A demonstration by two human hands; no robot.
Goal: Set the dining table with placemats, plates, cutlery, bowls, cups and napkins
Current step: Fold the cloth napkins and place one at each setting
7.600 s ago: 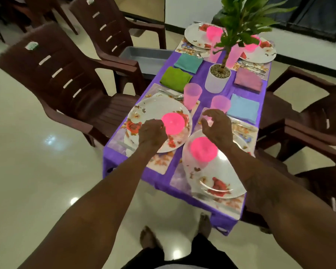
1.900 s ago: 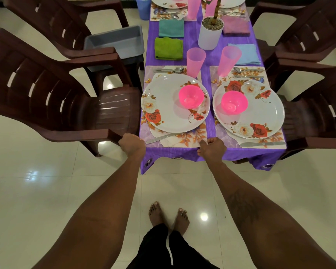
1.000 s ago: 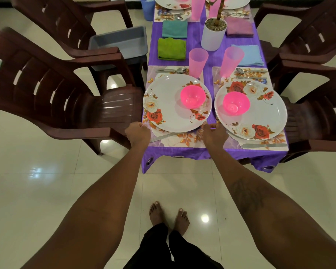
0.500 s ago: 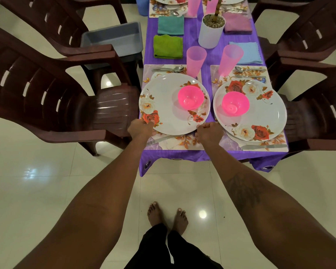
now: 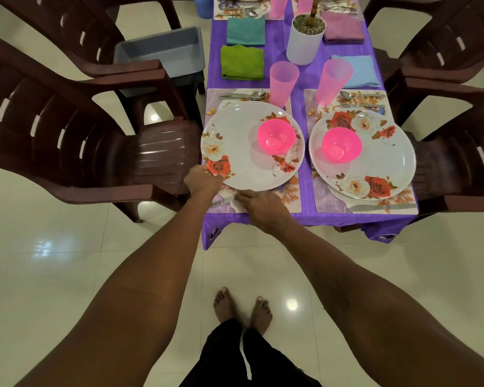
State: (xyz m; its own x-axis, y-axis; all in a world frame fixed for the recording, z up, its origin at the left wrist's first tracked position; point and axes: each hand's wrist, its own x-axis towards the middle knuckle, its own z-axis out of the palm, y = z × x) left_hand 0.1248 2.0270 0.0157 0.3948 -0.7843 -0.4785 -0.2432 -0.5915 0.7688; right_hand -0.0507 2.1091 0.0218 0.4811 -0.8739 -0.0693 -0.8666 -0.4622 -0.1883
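Purple-clothed dining table (image 5: pixel 309 79) looks close to done. The 2 near settings each have a floral-print placemat, a rose-patterned white round plate, a pink plastic bowl, a translucent pink cup, a spoon and fork at the far edge and a knife at the near edge. 4 folded cloth napkins (image 5: pixel 242 62) lie mid-table. 2 more settings at the far end are mostly cut off. My read: only final alignment is left.

Left hand (image 5: pixel 203 180) grips the near-left rim of the left plate (image 5: pixel 243 152). That plate sits on the left placemat (image 5: pixel 291 196), with its bowl (image 5: pixel 276 136) off-centre to the right. Right hand (image 5: pixel 260 205) rests on that mat's near edge, fingertips at the steel knife (image 5: pixel 221 201); can't tell if they pinch it. Knife lies slightly skewed, partly hidden.
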